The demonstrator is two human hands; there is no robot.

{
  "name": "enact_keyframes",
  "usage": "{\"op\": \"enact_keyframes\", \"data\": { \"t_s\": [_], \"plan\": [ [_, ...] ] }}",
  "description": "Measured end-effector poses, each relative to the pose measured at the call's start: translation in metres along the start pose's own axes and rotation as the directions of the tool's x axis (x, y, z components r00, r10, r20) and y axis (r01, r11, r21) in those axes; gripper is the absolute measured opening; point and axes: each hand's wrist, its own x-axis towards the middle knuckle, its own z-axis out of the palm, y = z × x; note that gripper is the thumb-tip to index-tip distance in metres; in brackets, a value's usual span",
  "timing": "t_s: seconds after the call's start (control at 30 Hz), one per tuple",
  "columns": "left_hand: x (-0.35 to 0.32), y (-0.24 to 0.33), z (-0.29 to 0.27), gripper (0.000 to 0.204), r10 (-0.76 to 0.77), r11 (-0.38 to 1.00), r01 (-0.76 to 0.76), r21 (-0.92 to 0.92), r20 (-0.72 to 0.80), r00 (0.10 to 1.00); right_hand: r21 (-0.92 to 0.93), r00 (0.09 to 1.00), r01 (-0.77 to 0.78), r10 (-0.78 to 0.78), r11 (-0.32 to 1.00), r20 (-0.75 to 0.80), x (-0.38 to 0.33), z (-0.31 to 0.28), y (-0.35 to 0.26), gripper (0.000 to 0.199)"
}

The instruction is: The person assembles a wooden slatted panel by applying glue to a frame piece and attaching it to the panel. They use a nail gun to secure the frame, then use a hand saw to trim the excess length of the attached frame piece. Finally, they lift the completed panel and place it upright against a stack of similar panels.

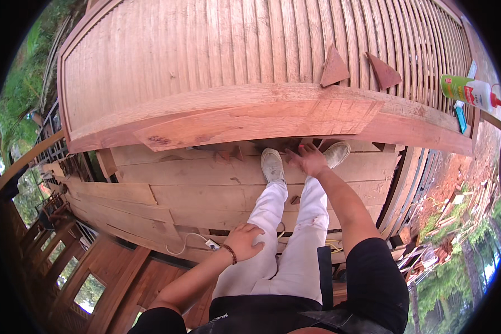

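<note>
My left hand [245,244] lies on my left thigh, its fingers loosely spread and nothing held. Down by my shoes, my right hand [310,160] reaches to the shadow beneath the panel's near edge. Its fingers look apart, beside a dark thing with a small red spot that I cannot make out. In front of me rests a large slatted wooden panel [206,50]. Along its near rail lies a reddish board [250,125] with slanted ends. Two triangular wood pieces, one left [334,68] and one right [384,71], sit on the slats.
A green and white glue bottle [466,91] with a red tip lies at the panel's right end, near a turquoise object [460,118]. Planks [206,172] form the surface under my shoes. A small wood scrap [295,200] and a white cord [185,243] lie nearer me.
</note>
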Motion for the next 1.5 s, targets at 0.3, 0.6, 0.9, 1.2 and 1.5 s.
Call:
{"op": "enact_keyframes", "data": {
  "t_s": [0.3,0.6,0.9,1.2,1.5],
  "plan": [
    [0.005,-0.074,0.067,0.034,-0.044,0.999,0.044,0.0,0.07,0.997,0.047,0.907,-0.391,0.376,0.919,0.19,0.022,0.02,0.012,0.058],
    [0.074,0.056,-0.016,0.037,0.26,0.958,-0.198,0.209,-0.332,0.907,0.78,0.257,0.114,0.74,0.615,-0.622,-0.17,-0.191,-0.003,0.037],
    [0.261,0.27,-0.161,0.062,0.62,0.755,-0.259,0.602,-0.527,0.582,0.74,-0.162,0.095,0.744,0.666,-0.649,-0.186,-0.342,0.223,0.096],
    [0.316,0.277,-0.136,0.05,0.537,0.726,-0.075,0.684,-0.496,0.683,0.546,0.151,-0.344,0.619,0.764,-0.771,-0.134,-0.332,0.269,0.078],
    [0.231,0.348,-0.07,0.045,0.68,0.733,-0.594,0.332,-0.309,0.665,0.915,0.186,0.19,0.902,0.357,-0.39,-0.21,-0.317,0.217,0.066]
  ]
}}
